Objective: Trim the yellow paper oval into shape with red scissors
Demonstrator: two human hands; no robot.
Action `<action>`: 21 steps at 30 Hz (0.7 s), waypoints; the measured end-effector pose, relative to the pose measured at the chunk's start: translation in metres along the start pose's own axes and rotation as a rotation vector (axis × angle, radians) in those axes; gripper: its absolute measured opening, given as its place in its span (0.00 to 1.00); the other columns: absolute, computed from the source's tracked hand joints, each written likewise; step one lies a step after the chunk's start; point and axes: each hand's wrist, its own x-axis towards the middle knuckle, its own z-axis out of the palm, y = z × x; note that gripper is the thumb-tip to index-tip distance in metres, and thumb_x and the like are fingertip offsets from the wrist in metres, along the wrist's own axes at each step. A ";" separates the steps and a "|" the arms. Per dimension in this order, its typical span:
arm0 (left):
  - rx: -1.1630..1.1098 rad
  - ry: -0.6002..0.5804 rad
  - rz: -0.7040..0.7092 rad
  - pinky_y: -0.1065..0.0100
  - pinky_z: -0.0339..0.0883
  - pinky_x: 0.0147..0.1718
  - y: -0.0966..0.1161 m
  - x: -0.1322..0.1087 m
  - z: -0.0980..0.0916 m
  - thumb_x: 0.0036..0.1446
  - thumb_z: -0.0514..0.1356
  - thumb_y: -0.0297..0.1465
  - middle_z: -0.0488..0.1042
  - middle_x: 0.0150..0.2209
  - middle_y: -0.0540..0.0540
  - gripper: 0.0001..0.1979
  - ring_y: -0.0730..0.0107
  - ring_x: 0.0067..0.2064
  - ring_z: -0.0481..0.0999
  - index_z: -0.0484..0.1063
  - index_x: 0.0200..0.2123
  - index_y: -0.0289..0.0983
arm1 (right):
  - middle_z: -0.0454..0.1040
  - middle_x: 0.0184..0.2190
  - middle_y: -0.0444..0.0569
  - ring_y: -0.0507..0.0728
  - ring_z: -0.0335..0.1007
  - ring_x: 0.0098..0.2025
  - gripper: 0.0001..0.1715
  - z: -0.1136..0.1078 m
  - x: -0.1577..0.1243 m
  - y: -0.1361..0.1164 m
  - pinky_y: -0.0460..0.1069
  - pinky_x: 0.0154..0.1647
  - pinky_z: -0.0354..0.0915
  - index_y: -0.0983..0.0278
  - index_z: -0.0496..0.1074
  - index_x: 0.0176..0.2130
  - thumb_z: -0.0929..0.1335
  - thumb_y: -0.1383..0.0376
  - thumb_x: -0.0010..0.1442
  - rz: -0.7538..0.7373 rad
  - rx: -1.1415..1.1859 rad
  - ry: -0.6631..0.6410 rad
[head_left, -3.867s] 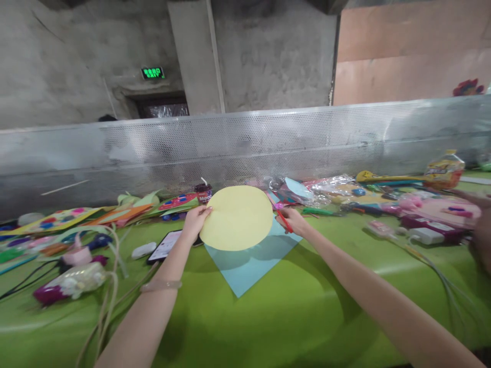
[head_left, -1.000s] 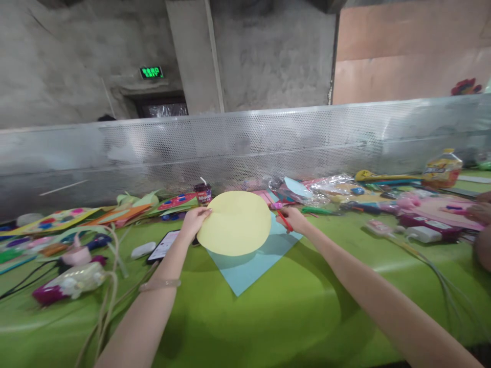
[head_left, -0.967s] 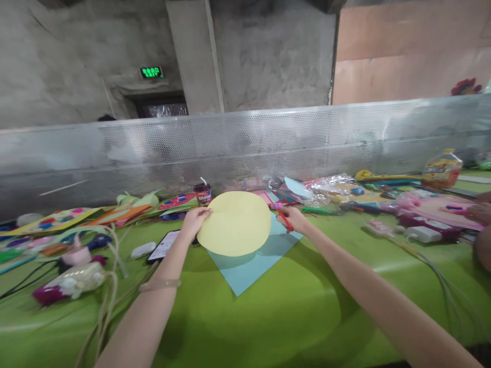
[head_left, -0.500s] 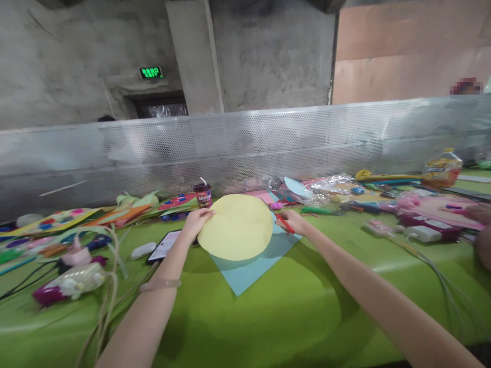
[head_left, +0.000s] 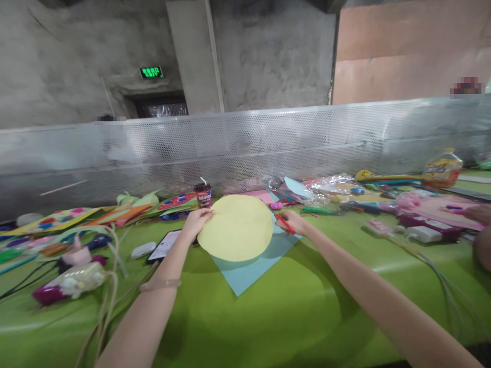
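Note:
My left hand (head_left: 196, 223) pinches the left edge of a round yellow paper disc (head_left: 236, 228) and holds it tilted above the green table (head_left: 268, 317). My right hand (head_left: 293, 223) is closed round red-handled scissors (head_left: 284, 224) at the disc's right edge. Under the disc a light blue paper sheet (head_left: 251, 266) lies flat on the table, one corner pointing toward me.
A phone (head_left: 165, 245) lies left of my left hand, with a small dark cup (head_left: 203, 194) behind it. Coloured paper cut-outs (head_left: 115, 212), cords and plastic bags (head_left: 333, 188) line the back. A perforated metal barrier (head_left: 245, 145) runs behind. Another person's arm (head_left: 481, 245) shows at the far right.
The yellow disc has sunk slightly and tipped toward the table since four seconds ago. Both hands keep their grips and have barely moved.

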 end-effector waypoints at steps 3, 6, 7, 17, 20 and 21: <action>-0.002 -0.006 0.002 0.68 0.61 0.31 -0.001 0.000 0.000 0.40 0.56 0.43 0.76 0.31 0.44 0.19 0.62 0.32 0.72 0.74 0.30 0.35 | 0.59 0.12 0.41 0.48 0.55 0.15 0.09 0.000 0.001 0.002 0.43 0.14 0.56 0.65 0.57 0.18 0.61 0.64 0.45 -0.013 -0.034 0.005; -0.002 -0.006 0.005 0.68 0.61 0.31 -0.002 0.001 0.000 0.40 0.57 0.43 0.76 0.31 0.44 0.19 0.61 0.32 0.72 0.74 0.30 0.35 | 0.60 0.14 0.41 0.47 0.55 0.16 0.08 0.000 0.002 0.004 0.43 0.14 0.55 0.65 0.59 0.18 0.61 0.64 0.45 -0.017 -0.060 0.018; -0.002 -0.006 0.005 0.68 0.61 0.31 -0.002 0.001 0.000 0.40 0.57 0.43 0.76 0.32 0.44 0.19 0.61 0.32 0.72 0.74 0.30 0.35 | 0.60 0.14 0.41 0.47 0.55 0.16 0.08 0.000 0.002 0.004 0.43 0.14 0.55 0.65 0.59 0.18 0.60 0.64 0.45 -0.018 -0.068 0.022; -0.005 -0.020 -0.011 0.67 0.61 0.30 -0.001 0.000 -0.001 0.40 0.56 0.42 0.75 0.32 0.43 0.19 0.61 0.32 0.72 0.74 0.31 0.34 | 0.58 0.13 0.41 0.47 0.53 0.15 0.10 -0.002 0.001 0.002 0.42 0.14 0.53 0.65 0.57 0.16 0.60 0.64 0.45 -0.055 -0.101 0.036; -0.006 -0.018 -0.021 0.67 0.61 0.30 0.000 -0.001 -0.001 0.40 0.57 0.43 0.76 0.31 0.43 0.19 0.61 0.31 0.72 0.74 0.31 0.34 | 0.58 0.13 0.41 0.47 0.54 0.15 0.11 -0.002 0.001 0.002 0.42 0.14 0.53 0.65 0.58 0.16 0.60 0.63 0.45 -0.055 -0.108 0.037; -0.006 -0.017 -0.024 0.68 0.61 0.30 0.000 -0.001 -0.001 0.40 0.57 0.43 0.76 0.31 0.44 0.19 0.62 0.31 0.72 0.74 0.30 0.35 | 0.58 0.13 0.41 0.47 0.54 0.15 0.11 -0.002 0.000 0.002 0.42 0.14 0.53 0.65 0.58 0.16 0.60 0.63 0.45 -0.054 -0.110 0.036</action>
